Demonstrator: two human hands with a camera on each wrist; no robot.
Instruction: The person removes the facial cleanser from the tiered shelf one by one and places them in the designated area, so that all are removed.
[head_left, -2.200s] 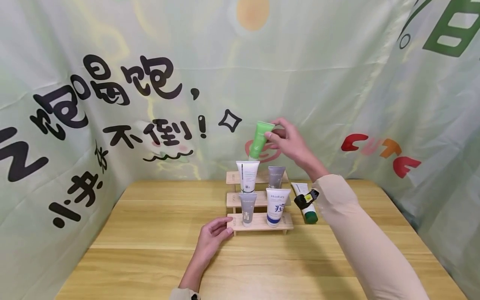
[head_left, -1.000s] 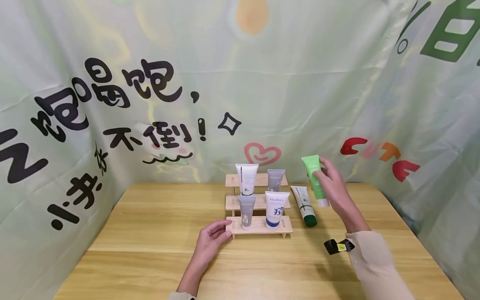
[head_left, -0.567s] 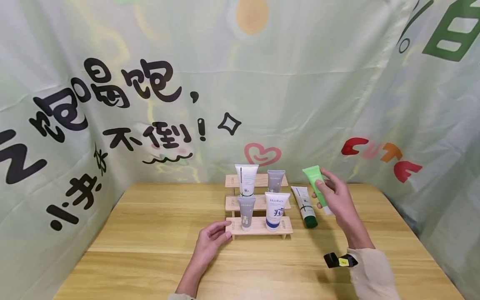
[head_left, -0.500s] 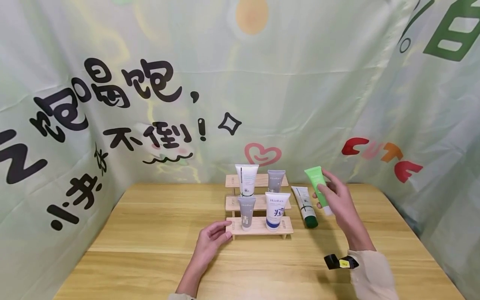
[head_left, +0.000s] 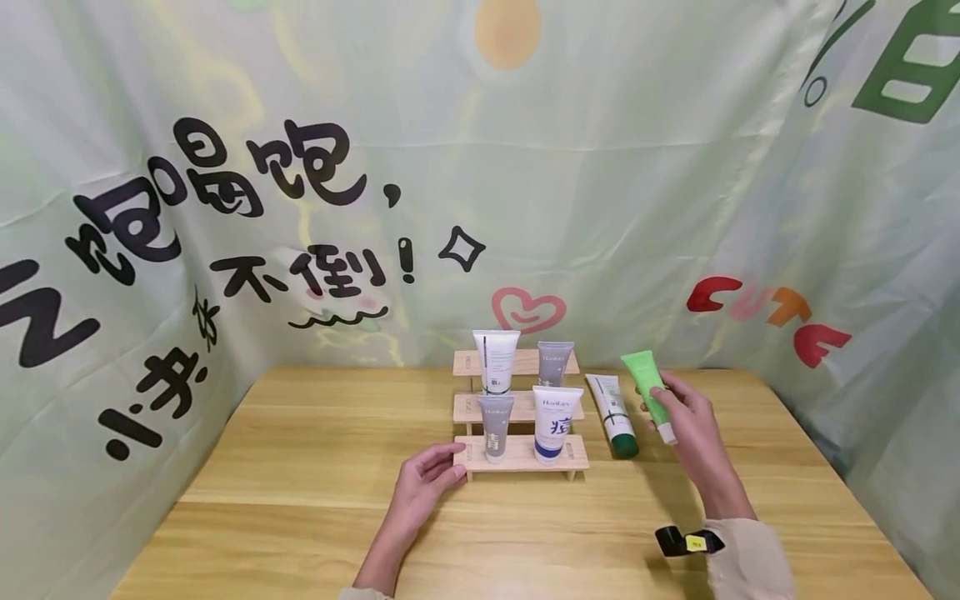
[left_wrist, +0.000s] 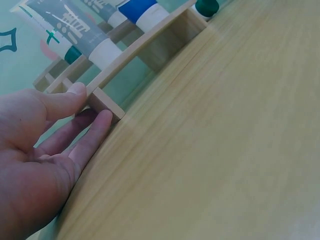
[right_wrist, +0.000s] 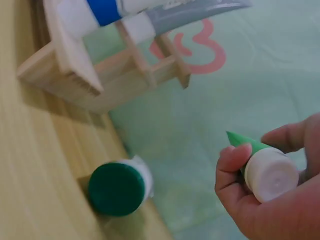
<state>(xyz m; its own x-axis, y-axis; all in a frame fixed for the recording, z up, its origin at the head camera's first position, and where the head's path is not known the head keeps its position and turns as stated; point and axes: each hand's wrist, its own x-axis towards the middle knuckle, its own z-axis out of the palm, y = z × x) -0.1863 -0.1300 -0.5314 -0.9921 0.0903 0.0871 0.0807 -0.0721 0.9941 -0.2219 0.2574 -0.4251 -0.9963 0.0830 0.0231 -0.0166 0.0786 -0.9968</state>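
My right hand (head_left: 691, 421) holds a green squeeze tube (head_left: 647, 387) with a white cap, tilted above the table at the right. In the right wrist view, fingers and thumb curl round the tube, its white cap (right_wrist: 272, 175) facing the camera. My left hand (head_left: 424, 486) grips the left end of a three-step wooden display rack (head_left: 525, 454). Its thumb lies on the lowest step and its fingers touch the leg (left_wrist: 106, 103). On the rack stand a grey tube (head_left: 495, 427), a white tube with a blue band (head_left: 557, 422), a white tube (head_left: 496, 361) and another grey tube (head_left: 555, 363).
A white tube with a dark green cap (head_left: 613, 417) lies on the wooden table (head_left: 315, 467), between the rack and my right hand. A printed cloth (head_left: 622, 167) hangs behind and at both sides. A small black camera (head_left: 690, 542) sits on my right wrist.
My right hand has carried the green tube from above the rack's back to the right and down, past the lying tube. The left hand has stayed at the rack's left end.
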